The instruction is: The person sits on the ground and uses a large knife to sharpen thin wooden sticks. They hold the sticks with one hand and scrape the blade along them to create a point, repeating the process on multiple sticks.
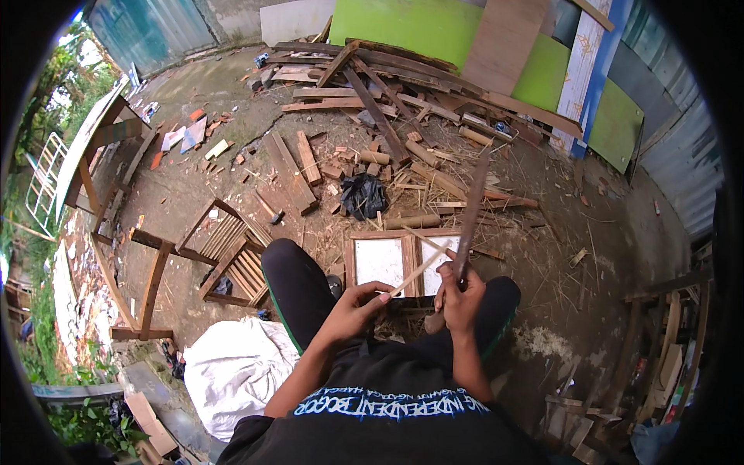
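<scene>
My left hand [358, 308] pinches the lower end of a thin pale wooden strip [417, 271], which slants up to the right. In my right hand [462, 297] is a machete [473, 208] with a long, dark, rusty-looking blade pointing up and away from me. The rounded end of its handle shows below the fist. The strip's far end comes close to the blade; whether they touch I cannot tell. Between my knees, beyond the hands, lies a wooden frame with white panels [379, 262], partly covered by the strip and my right hand.
A hammer [269, 208] lies left of the frame, near slatted wooden pieces [246, 271]. Farther off are a black plastic bag [363, 195], bamboo lengths [439, 180] and a heap of planks [372, 101]. White cloth [236, 372] is at my left, stacked timber [659, 364] at my right.
</scene>
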Demonstrator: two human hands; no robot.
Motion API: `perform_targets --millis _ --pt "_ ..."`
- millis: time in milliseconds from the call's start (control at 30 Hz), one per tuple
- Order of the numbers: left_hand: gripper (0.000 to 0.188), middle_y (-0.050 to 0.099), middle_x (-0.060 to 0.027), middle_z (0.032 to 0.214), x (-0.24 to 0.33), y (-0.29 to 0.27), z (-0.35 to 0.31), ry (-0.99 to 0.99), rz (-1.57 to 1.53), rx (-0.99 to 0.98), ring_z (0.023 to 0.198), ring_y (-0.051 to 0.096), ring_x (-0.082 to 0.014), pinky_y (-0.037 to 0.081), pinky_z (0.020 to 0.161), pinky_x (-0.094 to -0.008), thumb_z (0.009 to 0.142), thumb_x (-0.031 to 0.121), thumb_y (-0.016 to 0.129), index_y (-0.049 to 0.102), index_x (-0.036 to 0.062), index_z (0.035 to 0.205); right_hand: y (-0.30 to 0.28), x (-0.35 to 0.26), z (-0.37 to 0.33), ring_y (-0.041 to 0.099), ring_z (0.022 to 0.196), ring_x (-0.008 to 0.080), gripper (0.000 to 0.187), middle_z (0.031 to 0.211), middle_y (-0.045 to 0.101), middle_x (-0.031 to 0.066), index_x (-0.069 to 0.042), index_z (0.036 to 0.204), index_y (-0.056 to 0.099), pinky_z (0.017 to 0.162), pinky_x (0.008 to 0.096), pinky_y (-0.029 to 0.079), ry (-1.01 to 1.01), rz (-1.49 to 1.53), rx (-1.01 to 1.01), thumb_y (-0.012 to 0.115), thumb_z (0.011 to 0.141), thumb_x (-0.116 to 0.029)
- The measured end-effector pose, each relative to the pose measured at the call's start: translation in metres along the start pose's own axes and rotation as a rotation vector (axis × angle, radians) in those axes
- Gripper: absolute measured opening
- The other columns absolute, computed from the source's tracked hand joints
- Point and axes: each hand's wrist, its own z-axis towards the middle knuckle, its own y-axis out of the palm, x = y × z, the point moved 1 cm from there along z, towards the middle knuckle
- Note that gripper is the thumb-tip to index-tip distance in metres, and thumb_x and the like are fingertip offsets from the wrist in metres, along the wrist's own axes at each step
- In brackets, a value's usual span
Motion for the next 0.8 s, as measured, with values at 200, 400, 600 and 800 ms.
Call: perform_targets --millis 200,400,600,800 --pt "0.037 0.072 -0.003 0.087 0.029 -0.008 0.006 0.023 0.198 -0.094 0.078 0.061 -0.0086 0.051 0.072 -0.0277 0.11 0.033 0.058 0.073 0.0028 0.126 -0.01 -0.005 0.014 0.049 0.042 0.0081 0.014 0.067 0.055 0.0004 -0.003 0.105 0.059 0.036 0.0264 0.04 0.119 0.061 0.076 0.067 0.104 -0.015" --pt "0.09 0.069 -0.0215 0.125 0.007 -0.031 0.026 0.197 -0.738 -0.193 0.076 0.069 -0.024 0.06 0.066 -0.0357 0.102 0.071 0.046 0.037 0.0007 0.158 -0.008 -0.003 0.007 0.051 0.043 0.0103 0.014 0.072 0.056 0.0051 -0.003 0.101 0.055 0.037 0.0274 0.043 0.054 0.137 0.203 0.066 0.104 -0.011" --pt "0.046 0.066 -0.016 0.135 -0.021 0.02 0.047 0.179 -0.342 -0.031 0.098 0.07 -0.019 0.06 0.083 -0.0313 0.11 0.021 0.058 0.05 -0.0037 0.148 0.006 0.005 -0.008 0.051 0.045 0.0111 0.018 0.074 0.056 0.0061 -0.003 0.099 0.052 0.04 0.0278 0.044 0.074 0.145 0.236 0.064 0.105 -0.014" --pt "0.03 0.076 -0.0099 0.109 -0.028 0.041 0.067 0.321 -0.315 0.084 0.096 0.069 -0.0139 0.058 0.079 -0.0277 0.109 0.022 0.061 0.063 -0.0038 0.124 0.012 0.017 -0.026 0.05 0.042 0.0114 0.018 0.076 0.059 0.0071 -0.001 0.102 0.054 0.038 0.0272 0.042 0.149 0.09 0.099 0.06 0.108 -0.016"
